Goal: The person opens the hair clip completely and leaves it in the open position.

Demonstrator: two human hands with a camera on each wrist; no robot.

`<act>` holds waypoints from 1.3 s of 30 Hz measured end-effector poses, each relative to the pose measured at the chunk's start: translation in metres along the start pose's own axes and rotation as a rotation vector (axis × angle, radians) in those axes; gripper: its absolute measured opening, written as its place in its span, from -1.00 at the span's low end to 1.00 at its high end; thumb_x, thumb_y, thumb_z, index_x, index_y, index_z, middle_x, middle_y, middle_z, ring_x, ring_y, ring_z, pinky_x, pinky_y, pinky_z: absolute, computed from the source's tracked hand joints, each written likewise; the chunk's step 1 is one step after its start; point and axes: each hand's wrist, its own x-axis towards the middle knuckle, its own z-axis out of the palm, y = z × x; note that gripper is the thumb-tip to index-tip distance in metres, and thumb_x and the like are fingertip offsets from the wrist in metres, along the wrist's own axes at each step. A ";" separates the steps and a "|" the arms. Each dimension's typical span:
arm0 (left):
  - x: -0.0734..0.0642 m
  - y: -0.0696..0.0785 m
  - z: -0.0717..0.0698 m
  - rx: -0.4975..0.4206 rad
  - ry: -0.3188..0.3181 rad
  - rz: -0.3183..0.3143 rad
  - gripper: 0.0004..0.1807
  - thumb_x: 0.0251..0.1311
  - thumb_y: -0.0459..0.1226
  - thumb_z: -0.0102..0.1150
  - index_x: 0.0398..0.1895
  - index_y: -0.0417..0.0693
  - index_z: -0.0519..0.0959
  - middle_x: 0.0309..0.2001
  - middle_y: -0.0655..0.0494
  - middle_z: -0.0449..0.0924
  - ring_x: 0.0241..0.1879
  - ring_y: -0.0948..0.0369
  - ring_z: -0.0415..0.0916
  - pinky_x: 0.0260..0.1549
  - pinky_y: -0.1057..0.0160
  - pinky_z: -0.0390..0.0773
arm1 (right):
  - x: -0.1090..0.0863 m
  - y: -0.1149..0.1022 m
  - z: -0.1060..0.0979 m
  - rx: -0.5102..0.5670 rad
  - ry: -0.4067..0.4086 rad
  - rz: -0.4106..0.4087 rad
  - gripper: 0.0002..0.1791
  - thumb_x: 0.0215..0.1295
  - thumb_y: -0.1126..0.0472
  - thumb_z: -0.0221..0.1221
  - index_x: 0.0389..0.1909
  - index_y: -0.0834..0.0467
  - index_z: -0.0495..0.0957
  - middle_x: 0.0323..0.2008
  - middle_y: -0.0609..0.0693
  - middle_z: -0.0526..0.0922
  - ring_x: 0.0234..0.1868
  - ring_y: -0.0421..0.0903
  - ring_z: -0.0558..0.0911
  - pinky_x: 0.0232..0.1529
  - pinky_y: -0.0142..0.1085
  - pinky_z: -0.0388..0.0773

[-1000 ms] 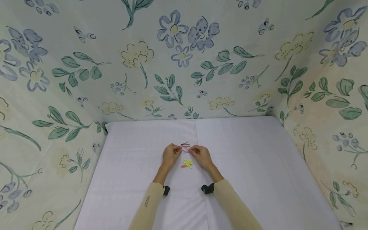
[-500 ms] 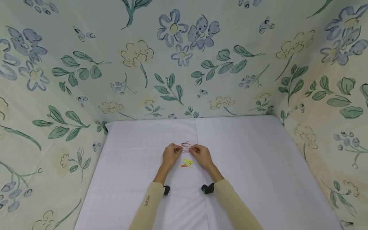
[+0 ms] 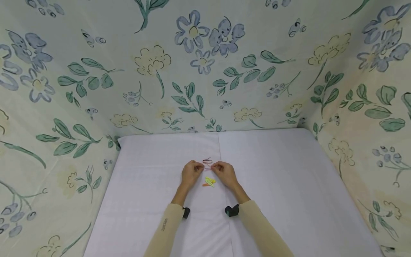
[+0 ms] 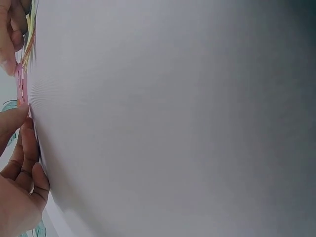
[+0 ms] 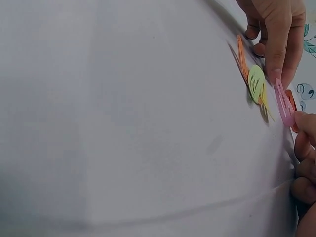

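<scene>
Between my two hands a pink snap hair clip (image 5: 284, 106) is stretched out, pinched at both ends. My left hand (image 3: 191, 174) has one end between thumb and fingertips; in the left wrist view this hand (image 4: 22, 173) sits at the lower left edge. The other end is pinched by my right hand (image 3: 226, 174), whose fingers partly cover it. Just beyond the fingertips lie red hair clips (image 3: 207, 161), part of one showing behind the pink clip in the right wrist view. Nearer my body, yellow-green clips (image 3: 210, 181) overlap an orange clip (image 3: 205, 185).
A white cloth (image 3: 144, 200) with a lengthwise crease covers the table. Floral curtains (image 3: 205, 89) rise behind it and along both sides. A black wrist camera (image 3: 232, 211) is strapped at my right sleeve, with another (image 3: 186, 213) on the left.
Both hands hold almost the same place, still pinching the pink clip. Only a very slight shift of the fingers shows; the other clips lie unmoved.
</scene>
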 end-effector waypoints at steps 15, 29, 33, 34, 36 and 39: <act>-0.001 0.004 0.000 0.024 0.022 -0.019 -0.92 0.09 -0.43 0.49 -0.36 -0.11 0.81 -0.42 0.03 0.66 -0.44 0.23 0.50 -0.40 0.36 0.44 | -0.005 0.002 0.004 -0.015 0.048 0.002 -0.94 0.29 0.24 0.40 -0.27 0.16 0.77 -0.53 -0.02 0.59 -0.54 -0.26 0.40 -0.49 -0.46 0.29; -0.002 -0.001 -0.002 0.012 0.014 0.022 -0.93 0.09 -0.44 0.48 -0.36 -0.12 0.81 -0.42 0.03 0.66 -0.43 0.22 0.51 -0.39 0.35 0.46 | -0.004 0.001 0.004 -0.042 0.029 -0.018 -0.92 0.24 0.26 0.44 -0.27 0.15 0.78 -0.55 -0.01 0.58 -0.55 -0.24 0.41 -0.48 -0.46 0.28; -0.009 -0.001 -0.008 -0.046 0.014 0.021 -0.92 0.09 -0.47 0.47 -0.34 -0.20 0.79 -0.41 -0.03 0.65 -0.44 0.20 0.49 -0.40 0.36 0.45 | -0.003 0.000 0.004 -0.056 0.024 -0.024 -0.93 0.25 0.26 0.44 -0.27 0.15 0.78 -0.55 -0.01 0.58 -0.55 -0.24 0.41 -0.48 -0.45 0.29; -0.012 -0.001 -0.009 -0.060 0.012 0.008 -0.92 0.09 -0.47 0.47 -0.34 -0.21 0.79 -0.41 -0.04 0.65 -0.44 0.21 0.48 -0.41 0.37 0.44 | -0.003 0.000 0.004 -0.057 0.021 -0.025 -0.93 0.25 0.26 0.43 -0.27 0.15 0.78 -0.54 -0.01 0.58 -0.55 -0.24 0.41 -0.48 -0.45 0.29; -0.017 -0.001 -0.012 -0.082 0.005 -0.016 -0.91 0.09 -0.48 0.47 -0.32 -0.24 0.78 -0.41 -0.05 0.64 -0.45 0.23 0.46 -0.42 0.39 0.43 | -0.004 -0.002 0.003 -0.050 0.019 -0.025 -0.93 0.25 0.28 0.43 -0.26 0.16 0.78 -0.55 0.00 0.58 -0.56 -0.23 0.41 -0.49 -0.45 0.29; -0.022 0.000 -0.014 -0.089 -0.016 -0.048 -0.90 0.11 -0.46 0.48 -0.29 -0.23 0.78 -0.38 -0.04 0.65 -0.44 0.27 0.44 -0.41 0.42 0.43 | -0.005 -0.003 0.001 -0.036 0.022 -0.021 -0.91 0.24 0.31 0.42 -0.24 0.19 0.77 -0.54 0.00 0.58 -0.55 -0.23 0.41 -0.49 -0.45 0.30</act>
